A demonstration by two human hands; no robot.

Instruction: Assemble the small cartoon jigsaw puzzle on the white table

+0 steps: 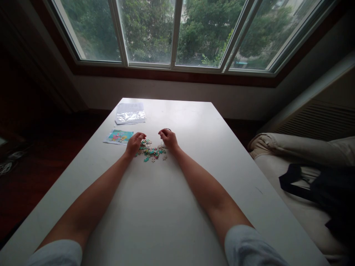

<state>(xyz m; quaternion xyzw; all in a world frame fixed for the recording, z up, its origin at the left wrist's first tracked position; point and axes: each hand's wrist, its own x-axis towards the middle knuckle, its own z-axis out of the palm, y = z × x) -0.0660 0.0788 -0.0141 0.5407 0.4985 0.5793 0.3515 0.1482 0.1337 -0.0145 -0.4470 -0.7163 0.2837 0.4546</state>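
A loose pile of small jigsaw puzzle pieces [152, 151], teal, pink and brown, lies on the white table [166, 207]. At the pile's left edge is my left hand [135, 143], its fingers curled in; whatever they may hold is too small to name. My right hand [169, 139] is over the right side of the pile, with thumb and fingers drawn together, and I cannot make out what is between them. Left of my left hand lies a colourful picture sheet [119, 136] with cartoon figures on a teal ground.
A clear plastic bag [130, 117] with a pale sheet lies at the table's far left. Beyond the table is a wide window [173, 33]. On the right stands a light sofa [273, 173] with a dark bag [327, 188] on it.
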